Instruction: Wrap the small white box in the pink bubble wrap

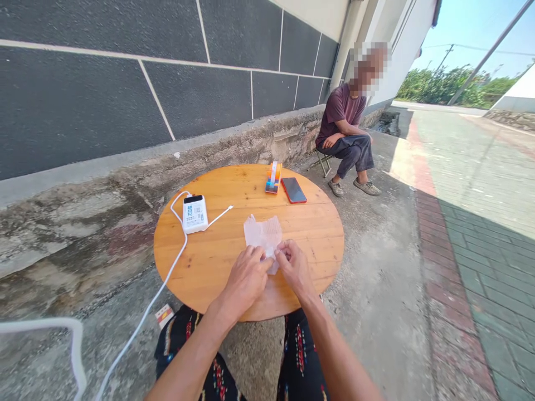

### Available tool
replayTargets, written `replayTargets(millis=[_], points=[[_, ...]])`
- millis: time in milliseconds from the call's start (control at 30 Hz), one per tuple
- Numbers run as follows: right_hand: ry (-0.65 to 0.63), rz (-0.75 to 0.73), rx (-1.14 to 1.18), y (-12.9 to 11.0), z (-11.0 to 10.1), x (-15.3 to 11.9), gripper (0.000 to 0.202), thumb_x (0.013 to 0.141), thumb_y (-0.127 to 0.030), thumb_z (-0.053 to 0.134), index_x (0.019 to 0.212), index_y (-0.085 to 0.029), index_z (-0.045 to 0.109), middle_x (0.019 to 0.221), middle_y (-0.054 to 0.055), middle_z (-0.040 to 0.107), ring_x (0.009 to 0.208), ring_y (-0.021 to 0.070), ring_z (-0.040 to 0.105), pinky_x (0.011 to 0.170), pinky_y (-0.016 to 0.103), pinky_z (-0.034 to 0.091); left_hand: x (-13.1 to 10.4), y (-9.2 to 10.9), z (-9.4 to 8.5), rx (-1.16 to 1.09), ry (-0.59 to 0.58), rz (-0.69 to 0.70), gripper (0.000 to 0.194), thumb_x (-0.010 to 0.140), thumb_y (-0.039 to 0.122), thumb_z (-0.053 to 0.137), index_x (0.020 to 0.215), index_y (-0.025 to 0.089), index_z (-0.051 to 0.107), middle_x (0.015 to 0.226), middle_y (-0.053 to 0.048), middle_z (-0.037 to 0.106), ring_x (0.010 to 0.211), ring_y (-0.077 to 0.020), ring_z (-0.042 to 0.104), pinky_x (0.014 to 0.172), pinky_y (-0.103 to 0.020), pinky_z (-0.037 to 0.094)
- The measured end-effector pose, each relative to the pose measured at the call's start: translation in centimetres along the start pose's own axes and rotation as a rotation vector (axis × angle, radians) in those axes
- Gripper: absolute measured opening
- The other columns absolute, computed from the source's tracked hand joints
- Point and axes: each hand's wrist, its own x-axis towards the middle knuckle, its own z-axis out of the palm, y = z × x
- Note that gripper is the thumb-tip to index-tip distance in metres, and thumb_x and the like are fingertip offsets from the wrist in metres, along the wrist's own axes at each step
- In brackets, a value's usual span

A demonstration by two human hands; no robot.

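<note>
A thin, pale, crinkled sheet (pixel 264 231), like tissue or soft wrap, lies on the round wooden table (pixel 221 192) in front of me. My left hand (pixel 249 273) is closed at the sheet's lower left, its fingertips curled over the edge. At the lower right, my right hand (pixel 294 264) pinches the sheet between thumb and forefinger. Both hands rest low over the table and their fingertips nearly meet. Whatever lies beneath the fingers is hidden.
On the table are a white power bank (pixel 195 214) with a white cable (pixel 173 267), an orange tape dispenser (pixel 273 178) and a red-edged phone (pixel 293 190). A small box (pixel 164 316) lies on the ground. A person (pixel 345 125) sits on a folding stool beside the wall (pixel 204 100).
</note>
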Motion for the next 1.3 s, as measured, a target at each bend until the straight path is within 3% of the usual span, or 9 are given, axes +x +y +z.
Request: replayTargets(millis=[167,400,533,667,767,1067,1300], points=[[-0.080,-0.117,0.005,-0.1,-0.1,0.0,0.017,0.084,-0.029,0.046,0.095,-0.019,0.055,0.081,0.003,0.064,0.069,0.0151,0.060,0.064,0.026,0.046,-0.2,-0.2,0.1,-0.021,0.021,0.004,0.030,0.072,0.000,0.047,0.088,0.021,0.061,0.094,-0.006,0.054,0.093,-0.0225,0.047,0.082,-0.038,0.045],[-0.148,-0.208,-0.050,-0.7,-0.2,-0.1,0.032,0.085,-0.021,0.046,0.116,-0.018,0.051,0.078,0.000,0.062,0.066,0.0131,0.058,0.063,0.024,0.045,-1.0,-1.0,0.8,-0.220,0.135,-0.052,0.018,0.081,0.006,0.045,0.089,0.019,0.053,0.090,-0.004,0.057,0.091,-0.0208,0.050,0.080,-0.036,0.044],[-0.161,-0.296,-0.216,-1.0,0.3,-0.4,0.040,0.087,-0.020,0.045,0.127,-0.018,0.047,0.087,0.004,0.065,0.076,0.0160,0.060,0.071,0.028,0.047,-1.3,-1.4,1.1,-0.324,0.207,-0.086,0.017,0.079,0.005,0.045,0.084,0.020,0.049,0.089,-0.002,0.057,0.089,-0.0192,0.052,0.079,-0.034,0.045],[-0.154,-0.428,-0.452,-1.1,1.1,-1.0,0.043,0.089,-0.018,0.042,0.132,-0.017,0.045,0.095,0.009,0.067,0.085,0.0220,0.059,0.079,0.036,0.046,-1.2,-1.4,0.8,-0.338,0.209,-0.094,0.020,0.077,0.004,0.044,0.086,0.021,0.050,0.088,-0.002,0.057,0.088,-0.0192,0.054,0.078,-0.033,0.046],[-0.158,-0.421,-0.494,-1.2,1.0,-1.5,0.045,0.088,-0.019,0.043,0.133,-0.015,0.043,0.100,0.012,0.066,0.088,0.0241,0.059,0.082,0.040,0.045,-1.2,-1.4,0.7,-0.334,0.186,-0.083,0.022,0.079,0.005,0.045,0.094,0.020,0.052,0.092,-0.004,0.059,0.091,-0.0199,0.055,0.080,-0.034,0.047],[-0.250,-0.370,-0.188,-0.1,-0.2,-2.3,0.054,0.086,-0.014,0.038,0.139,-0.022,0.033,0.103,0.005,0.064,0.085,0.0176,0.058,0.084,0.035,0.046,-1.5,-1.7,1.1,-0.360,0.239,-0.047,0.052,0.078,0.003,0.045,0.125,0.022,0.042,0.120,-0.008,0.052,0.115,-0.0209,0.048,0.099,-0.040,0.042],[-0.294,-0.468,-0.543,-1.2,0.2,-1.9,0.064,0.085,-0.011,0.044,0.144,-0.020,0.022,0.106,0.008,0.063,0.091,0.0230,0.056,0.082,0.039,0.042,-1.8,-1.7,0.9,-0.439,0.319,-0.124,0.041,0.075,0.003,0.047,0.112,0.021,0.050,0.124,-0.010,0.047,0.118,-0.0218,0.048,0.099,-0.039,0.045]])
